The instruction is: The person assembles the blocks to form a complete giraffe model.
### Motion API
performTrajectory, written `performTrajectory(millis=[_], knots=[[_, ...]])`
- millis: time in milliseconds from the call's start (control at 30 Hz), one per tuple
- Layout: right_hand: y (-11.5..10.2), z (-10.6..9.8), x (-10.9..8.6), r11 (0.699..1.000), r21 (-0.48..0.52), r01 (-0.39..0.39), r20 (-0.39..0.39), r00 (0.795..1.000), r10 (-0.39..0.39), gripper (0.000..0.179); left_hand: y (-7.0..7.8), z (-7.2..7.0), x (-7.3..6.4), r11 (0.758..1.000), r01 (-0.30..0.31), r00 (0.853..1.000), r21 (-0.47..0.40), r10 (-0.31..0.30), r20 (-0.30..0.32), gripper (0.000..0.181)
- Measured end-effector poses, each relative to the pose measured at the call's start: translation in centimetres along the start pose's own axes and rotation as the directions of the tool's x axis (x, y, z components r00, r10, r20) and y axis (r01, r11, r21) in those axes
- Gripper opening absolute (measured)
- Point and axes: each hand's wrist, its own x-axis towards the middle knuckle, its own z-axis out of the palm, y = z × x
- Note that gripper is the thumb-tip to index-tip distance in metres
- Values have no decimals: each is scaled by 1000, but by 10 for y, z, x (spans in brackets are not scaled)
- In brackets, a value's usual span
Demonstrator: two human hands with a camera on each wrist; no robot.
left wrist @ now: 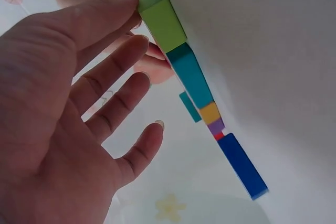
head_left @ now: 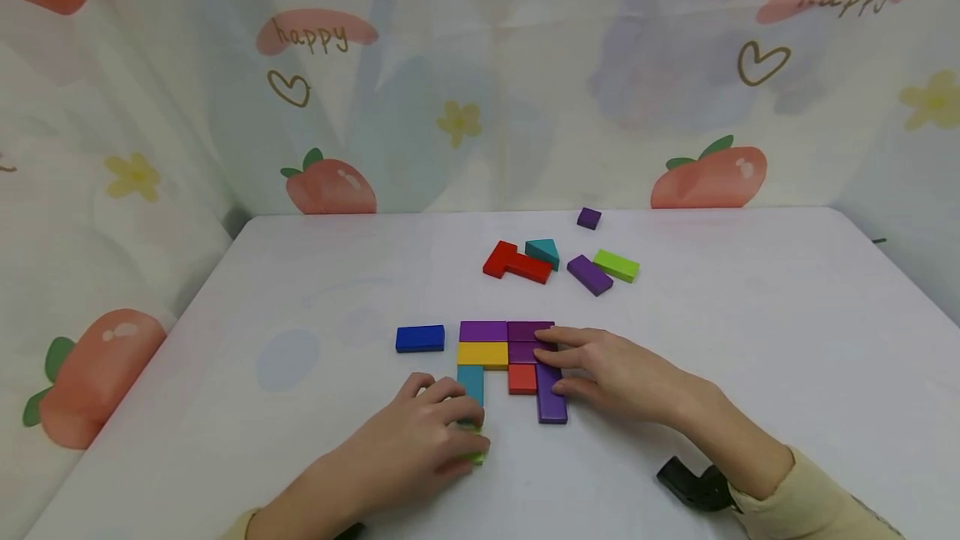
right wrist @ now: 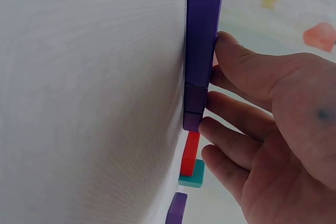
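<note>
Flat coloured blocks form an arch-like group on the white table. My left hand (head_left: pixel 416 440) rests its thumb and index finger on the light green block (left wrist: pixel 165 22), below the teal block (head_left: pixel 470 382); its other fingers are relaxed. My right hand (head_left: pixel 630 369) touches the group's right side with outstretched fingers, its thumb beside the long purple block (right wrist: pixel 203 35). Between the sides sits a small red block (head_left: pixel 522 379), touching the long purple one. Above lie a yellow block (head_left: pixel 482 354), a violet block (head_left: pixel 482 331) and two dark purple blocks (head_left: pixel 525 330), partly under the right fingertips.
A blue block (head_left: pixel 420 338) lies left of the group. Farther back are a red T-shaped block (head_left: pixel 517 262), a teal triangular block (head_left: pixel 543 252), a purple block (head_left: pixel 590 275), a lime block (head_left: pixel 617 265) and a small purple cube (head_left: pixel 588 218) near the table's back edge.
</note>
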Motion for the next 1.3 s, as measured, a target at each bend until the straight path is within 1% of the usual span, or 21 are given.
performTrajectory(millis=[133, 233, 367, 467, 700, 933, 1100, 1300], knots=[[0, -1, -1, 1000, 1, 4, 0, 1000, -4, 48, -3, 0, -3, 1000, 12, 1000, -12, -12, -1, 26], [1, -1, -1, 1000, 2, 8, 0, 1000, -8, 48, -6, -1, -7, 1000, 5, 1000, -10, -5, -24, 28], [2, -1, -1, 1000, 7, 12, 2, 1000, -12, 48, -9, -2, -13, 1000, 5, 998, -3, -5, -63, 25], [2, -1, -1, 1000, 6, 12, 1, 1000, -12, 48, -11, -2, -15, 1000, 11, 998, -9, -12, -69, 22], [2, 0, 0, 1000, 10, 13, 0, 1000, -13, 48, -11, 0, -11, 1000, -1, 997, 10, 2, -72, 21], [2, 0, 0, 1000, 5, 12, 2, 1000, -12, 48, -11, 1, -9, 1000, 2, 998, 9, -2, -65, 22], [2, 0, 0, 1000, -4, 19, -6, 1000, -19, 48, -11, 1, -8, 1000, 0, 997, 12, 1, -72, 21], [3, 0, -1, 1000, -9, 30, -12, 999, -30, 48, -12, 0, -8, 998, 26, 998, -62, -30, -62, 21]])
